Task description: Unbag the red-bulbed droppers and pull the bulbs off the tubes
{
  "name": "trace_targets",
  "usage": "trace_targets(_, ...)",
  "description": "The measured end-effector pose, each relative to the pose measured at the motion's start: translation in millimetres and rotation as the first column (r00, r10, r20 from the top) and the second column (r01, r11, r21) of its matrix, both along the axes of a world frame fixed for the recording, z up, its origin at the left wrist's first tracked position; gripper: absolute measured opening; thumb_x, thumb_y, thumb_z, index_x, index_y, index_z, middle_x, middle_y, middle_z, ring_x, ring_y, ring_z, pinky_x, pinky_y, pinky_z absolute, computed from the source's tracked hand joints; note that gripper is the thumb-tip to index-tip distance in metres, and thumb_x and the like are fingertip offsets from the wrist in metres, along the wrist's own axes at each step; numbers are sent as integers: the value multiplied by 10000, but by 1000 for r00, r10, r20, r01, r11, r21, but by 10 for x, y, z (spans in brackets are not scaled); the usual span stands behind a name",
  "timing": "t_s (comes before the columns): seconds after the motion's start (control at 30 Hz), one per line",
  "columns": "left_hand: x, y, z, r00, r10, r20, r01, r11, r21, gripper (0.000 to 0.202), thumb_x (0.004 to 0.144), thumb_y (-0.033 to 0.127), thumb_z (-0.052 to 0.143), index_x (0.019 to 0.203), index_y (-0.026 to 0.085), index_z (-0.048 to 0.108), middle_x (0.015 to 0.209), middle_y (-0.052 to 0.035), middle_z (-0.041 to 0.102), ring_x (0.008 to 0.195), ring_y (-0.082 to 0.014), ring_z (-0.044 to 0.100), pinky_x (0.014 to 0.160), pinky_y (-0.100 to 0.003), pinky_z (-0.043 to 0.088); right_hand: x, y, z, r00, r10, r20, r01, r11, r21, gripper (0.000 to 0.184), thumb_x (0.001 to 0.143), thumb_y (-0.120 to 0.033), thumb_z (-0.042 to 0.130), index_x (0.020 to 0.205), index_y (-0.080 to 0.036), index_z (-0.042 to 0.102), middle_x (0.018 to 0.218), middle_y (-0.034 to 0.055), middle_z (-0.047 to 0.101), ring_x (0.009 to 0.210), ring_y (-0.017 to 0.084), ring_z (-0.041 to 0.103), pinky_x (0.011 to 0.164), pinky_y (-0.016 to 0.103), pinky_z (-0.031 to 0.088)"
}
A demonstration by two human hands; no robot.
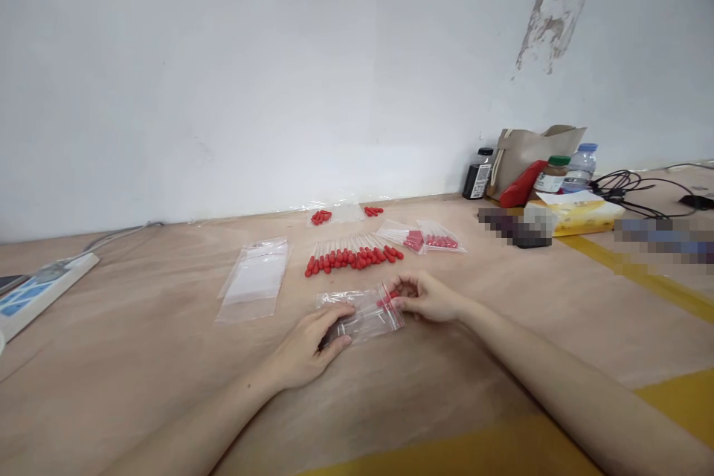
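Observation:
A small clear zip bag [365,312] lies on the table between my hands. My left hand [312,346] rests on its near left end, fingers curled onto the plastic. My right hand [427,297] pinches the bag's right end, where red-tipped droppers show inside at the opening. Just beyond lies a row of loose glass droppers with red bulbs [351,256].
A stack of empty clear bags [253,279] lies to the left. Filled bags [424,238] and more [340,214] sit further back. A power strip [39,290] is at the far left. Bottles, a beige bag [535,152], tissue pack [583,212] and cables crowd the right rear.

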State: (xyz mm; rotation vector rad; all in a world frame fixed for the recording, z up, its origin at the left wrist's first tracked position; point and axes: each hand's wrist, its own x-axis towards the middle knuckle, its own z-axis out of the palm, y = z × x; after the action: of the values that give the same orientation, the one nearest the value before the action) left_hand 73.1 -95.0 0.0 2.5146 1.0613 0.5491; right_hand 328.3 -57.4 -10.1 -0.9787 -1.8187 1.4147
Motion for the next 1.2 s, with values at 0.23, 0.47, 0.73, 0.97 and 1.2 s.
trace_targets(0.23, -24, 9, -16, 997, -6, -74, 6, 1000, -6, 406, 867, 347, 393, 1264, 264, 397, 1313, -37, 432, 1197, -192, 398, 996, -375, 341, 631, 176, 184, 959, -236, -154, 210, 964, -164, 249, 616, -283, 714, 761, -141, 570, 711, 15, 648, 551, 65, 569, 496, 172, 457)
trace_targets(0.47, -5, -1, 80, 932, -94, -351, 81, 995, -54, 400, 895, 441, 267, 1294, 422, 290, 1458, 37, 53, 1317, -310, 7, 1032, -545, 129, 998, 366, 347, 703, -611, -365, 585, 788, -192, 205, 572, -194, 737, 716, -165, 596, 749, 25, 661, 666, 112, 619, 631, 220, 525)
trace_targets(0.73, -26, -13, 46, 920, -105, -377, 94, 994, -49, 450, 871, 500, 279, 1311, 421, 230, 1458, 21, -16, 1306, -339, -37, 1021, -572, 95, 245, 773, 97, 798, -575, -177, 559, 599, 573, 124, 693, -217, 596, 802, -158, 602, 816, 63, 655, 727, 153, 603, 683, 302, 496)
trace_targets(0.97, -37, -13, 33, 938, -100, -332, 89, 995, -51, 464, 858, 500, 323, 1308, 414, 247, 1459, 10, 13, 1307, -344, -21, 1014, -584, 100, -34, 904, -105, 833, -540, 123, 260, 577, 774, 216, 761, -163, 486, 909, -168, 644, 955, 78, 649, 889, 174, 585, 823, 325, 443)
trace_targets(1.2, -38, -21, 37, 946, -92, -312, 80, 995, -51, 460, 852, 505, 339, 1299, 417, 270, 1456, 19, 27, 1309, -335, -4, 1021, -572, 105, 39, 710, 23, 805, -546, 230, 199, 615, 763, 250, 805, -294, 476, 963, -206, 649, 966, 72, 657, 913, 199, 569, 846, 335, 393)
